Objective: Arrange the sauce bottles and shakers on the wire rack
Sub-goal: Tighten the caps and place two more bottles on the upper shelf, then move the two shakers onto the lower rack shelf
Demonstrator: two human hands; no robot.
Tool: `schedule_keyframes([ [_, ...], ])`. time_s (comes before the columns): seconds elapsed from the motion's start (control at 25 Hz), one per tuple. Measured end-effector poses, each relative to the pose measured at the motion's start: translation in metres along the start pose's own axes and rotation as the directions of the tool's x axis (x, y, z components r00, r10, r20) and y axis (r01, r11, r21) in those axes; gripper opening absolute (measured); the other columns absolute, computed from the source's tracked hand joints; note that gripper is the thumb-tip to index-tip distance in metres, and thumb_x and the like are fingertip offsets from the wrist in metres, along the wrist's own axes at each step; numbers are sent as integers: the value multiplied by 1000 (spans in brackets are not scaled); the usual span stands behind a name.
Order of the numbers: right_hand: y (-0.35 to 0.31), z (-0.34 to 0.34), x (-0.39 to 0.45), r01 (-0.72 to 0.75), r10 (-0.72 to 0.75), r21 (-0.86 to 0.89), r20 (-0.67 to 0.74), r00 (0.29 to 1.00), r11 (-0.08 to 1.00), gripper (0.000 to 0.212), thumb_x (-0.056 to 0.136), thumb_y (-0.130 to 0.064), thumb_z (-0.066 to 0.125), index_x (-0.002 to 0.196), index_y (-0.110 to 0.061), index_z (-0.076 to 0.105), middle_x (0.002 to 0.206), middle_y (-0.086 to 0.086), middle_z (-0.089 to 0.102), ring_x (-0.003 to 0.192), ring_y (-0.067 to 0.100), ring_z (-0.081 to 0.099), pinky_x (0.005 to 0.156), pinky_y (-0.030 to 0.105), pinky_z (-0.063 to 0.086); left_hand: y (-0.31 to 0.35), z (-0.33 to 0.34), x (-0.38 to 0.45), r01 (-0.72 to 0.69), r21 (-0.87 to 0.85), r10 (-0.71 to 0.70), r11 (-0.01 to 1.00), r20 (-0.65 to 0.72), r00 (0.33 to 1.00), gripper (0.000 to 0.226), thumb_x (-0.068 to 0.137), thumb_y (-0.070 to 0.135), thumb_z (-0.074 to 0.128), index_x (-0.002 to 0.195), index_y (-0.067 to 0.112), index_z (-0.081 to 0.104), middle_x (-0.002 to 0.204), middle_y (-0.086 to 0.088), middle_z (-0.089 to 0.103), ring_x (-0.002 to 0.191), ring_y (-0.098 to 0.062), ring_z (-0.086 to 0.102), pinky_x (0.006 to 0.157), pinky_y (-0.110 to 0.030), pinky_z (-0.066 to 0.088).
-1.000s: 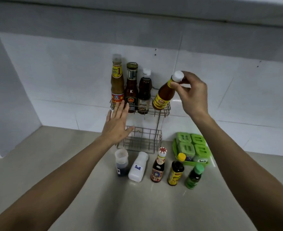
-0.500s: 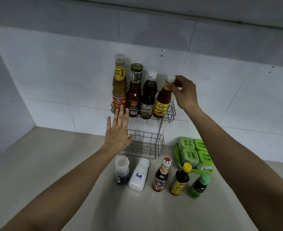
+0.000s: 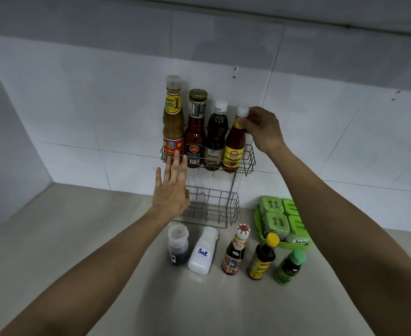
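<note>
Since a second ago, your right hand has been bringing the tilted red sauce bottle down from above the rail, and it is now standing upright in the top tier of the wire rack, fourth in a row, just beside the dark bottle. Your fingers are still pinching its white cap and neck. Your left hand is spread open and gripping nothing, its fingertips reaching the rack's front rail near the tallest bottle, much where it was before. Be careful as you are letting go: a sideways tug on the cap could be tipping the red bottle into its neighbours, and the row is standing tightly enough to topple together. The lower tier is sitting empty, while the salt shaker, the dark shaker and three small bottles are waiting on the table.
</note>
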State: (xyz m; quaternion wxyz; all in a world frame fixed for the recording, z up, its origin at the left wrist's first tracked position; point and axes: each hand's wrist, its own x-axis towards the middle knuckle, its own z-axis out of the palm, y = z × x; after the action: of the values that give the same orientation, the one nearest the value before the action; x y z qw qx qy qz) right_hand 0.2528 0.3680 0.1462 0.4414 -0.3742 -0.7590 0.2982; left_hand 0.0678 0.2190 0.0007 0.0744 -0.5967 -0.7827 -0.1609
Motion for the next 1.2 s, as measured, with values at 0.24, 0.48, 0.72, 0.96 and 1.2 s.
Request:
schedule_keyframes([
  [0.24, -10, 1, -21, -102, 104, 35, -64, 992, 994, 46, 85, -26, 71, 126, -8, 59, 114, 9, 70, 101, 21, 67, 88, 34, 56, -12, -7, -6, -98, -133, 95, 986, -23, 995, 94, 89, 27, 57, 153, 20, -12, 161, -4, -20, 149, -22, -14, 120, -49, 4],
  [0.48, -23, 34, -121, -55, 109, 231, -231, 967, 971, 10, 89, -24, 64, 83, -18, 59, 77, 13, 63, 68, 21, 59, 67, 39, 54, -53, 10, -52, 64, -648, 164, 759, 285, 944, 86, 86, 20, 66, 153, 28, 13, 162, -1, 13, 148, -21, 13, 116, -37, 16],
  [0.72, 25, 105, -165, -362, 543, -478, 320, 776, 800, 15, 91, -22, 61, 92, -7, 62, 80, 8, 69, 65, 19, 68, 74, 39, 61, -72, 55, -80, 197, -710, 341, 675, 538, 771, 98, 66, 24, 84, 147, 23, 28, 148, 3, 39, 137, -15, 37, 113, -32, 34],
  [0.96, 59, 136, -181, -298, 676, -682, 388, 626, 668, 4, 92, -8, 49, 92, -4, 50, 99, 17, 64, 95, 35, 68, 84, 43, 59, -61, 66, -78, 241, -837, 288, 491, 417, 862, 47, 77, 5, 76, 115, 15, 51, 107, 2, 59, 99, -9, 58, 85, -13, 44],
  [1.2, 97, 157, -190, -512, 791, -617, 346, 505, 597, 15, 91, -14, 59, 97, -1, 54, 112, 23, 66, 102, 37, 66, 89, 46, 56, -79, 80, -67, 412, -819, 77, 400, 478, 875, 40, 77, 24, 78, 109, 17, 56, 105, -2, 64, 98, -21, 63, 83, -31, 52],
])
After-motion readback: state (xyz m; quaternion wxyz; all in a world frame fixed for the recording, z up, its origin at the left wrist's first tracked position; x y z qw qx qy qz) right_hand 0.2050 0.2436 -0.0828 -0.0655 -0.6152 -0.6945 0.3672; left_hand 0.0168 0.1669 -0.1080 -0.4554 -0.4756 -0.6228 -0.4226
